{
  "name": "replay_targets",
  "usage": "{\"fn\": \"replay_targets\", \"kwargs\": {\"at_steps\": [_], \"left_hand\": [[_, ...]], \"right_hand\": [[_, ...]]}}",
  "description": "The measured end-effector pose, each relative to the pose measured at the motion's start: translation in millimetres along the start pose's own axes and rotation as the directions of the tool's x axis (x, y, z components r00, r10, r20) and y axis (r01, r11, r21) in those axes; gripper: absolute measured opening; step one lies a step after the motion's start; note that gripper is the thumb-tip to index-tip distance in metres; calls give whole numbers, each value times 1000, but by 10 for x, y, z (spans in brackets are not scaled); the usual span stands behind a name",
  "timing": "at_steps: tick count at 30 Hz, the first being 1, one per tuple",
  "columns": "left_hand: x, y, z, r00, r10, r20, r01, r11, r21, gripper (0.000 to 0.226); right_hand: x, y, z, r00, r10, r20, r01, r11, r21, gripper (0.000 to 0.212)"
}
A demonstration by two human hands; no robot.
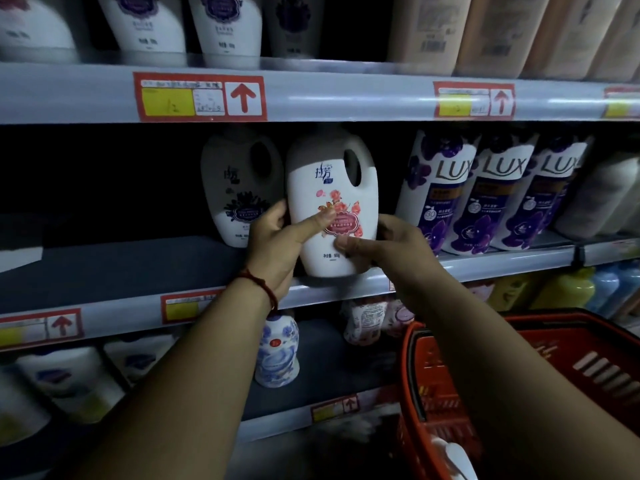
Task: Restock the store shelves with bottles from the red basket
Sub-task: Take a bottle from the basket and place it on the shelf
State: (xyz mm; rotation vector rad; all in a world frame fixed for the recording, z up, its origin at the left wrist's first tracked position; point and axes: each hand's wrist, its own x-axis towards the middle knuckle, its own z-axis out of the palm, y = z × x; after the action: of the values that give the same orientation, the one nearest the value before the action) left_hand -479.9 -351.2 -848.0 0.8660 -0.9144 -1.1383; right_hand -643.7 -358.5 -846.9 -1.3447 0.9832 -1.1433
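Observation:
A white bottle with a pink flower label point(329, 188) stands at the front edge of the middle shelf point(104, 268). My left hand point(277, 244) grips its left side, thumb across the label. My right hand point(384, 247) holds its lower right side, thumb on the front. A matching white bottle with a dark flower label point(235, 188) stands just behind it to the left. The red basket point(588, 358) hangs at the lower right under my right forearm, with a white object point(457, 455) showing inside it.
Purple LUX bottles point(485, 195) stand in a row to the right on the same shelf. The shelf's left part is dark and bare. White and beige bottles fill the shelf above. Below stand a blue-and-white bottle point(277, 355) and other bottles.

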Motion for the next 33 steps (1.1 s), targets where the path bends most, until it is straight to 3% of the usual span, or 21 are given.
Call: {"fn": "replay_targets", "kwargs": {"at_steps": [13,18,21,26,33], "left_hand": [[314,-129,-145,999,33,15,-34,998,55,44],[328,-201,-246,997,28,78,-42,981,188,59],[311,-229,-264,996,73,54,-85,955,283,52],[259,-337,-236,984,171,-46,-116,819,561,56],[216,-413,-223,981,181,-65,-82,702,708,69]], "right_hand": [[347,117,61,999,-33,-31,34,999,35,46],[340,257,21,990,-120,-75,108,983,-149,54],[338,300,12,983,-166,-82,143,962,-232,55],[362,382,24,977,-199,-72,152,899,-411,47],[368,492,39,982,-170,-86,92,821,-563,50]]}}
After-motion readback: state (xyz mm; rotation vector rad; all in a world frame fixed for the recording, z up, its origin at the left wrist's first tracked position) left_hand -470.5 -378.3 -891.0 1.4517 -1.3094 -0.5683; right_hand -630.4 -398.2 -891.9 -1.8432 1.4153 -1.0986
